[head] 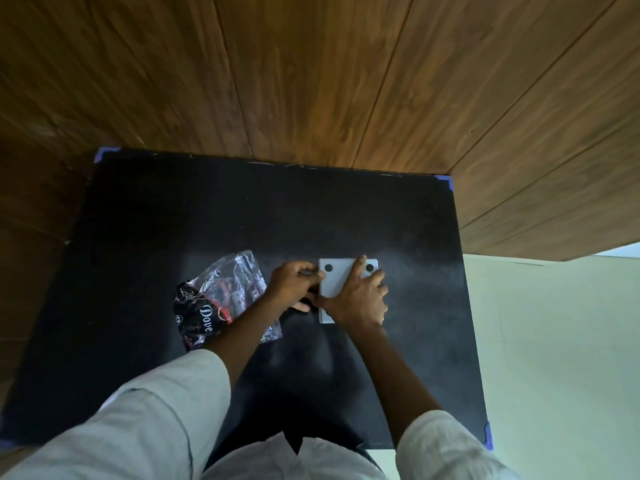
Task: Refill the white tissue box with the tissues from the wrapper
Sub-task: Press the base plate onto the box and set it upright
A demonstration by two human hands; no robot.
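Note:
The white tissue box (337, 280) lies on the black table with a flat face up; that face shows two dark round dots near its far edge. My right hand (358, 299) presses flat on top of the box, fingers spread. At the box's left edge my left hand (294, 284) has its fingers curled against the side. A crumpled clear and black plastic wrapper (221, 299), printed with white lettering, lies just left of my left hand. No tissues are visible; whether any are in the wrapper or box is hidden.
The black table top (173, 375) has blue tape at its corners (450, 183). Wood-panelled wall (311, 81) rises behind and on both sides. Pale floor (554, 341) lies to the right of the table.

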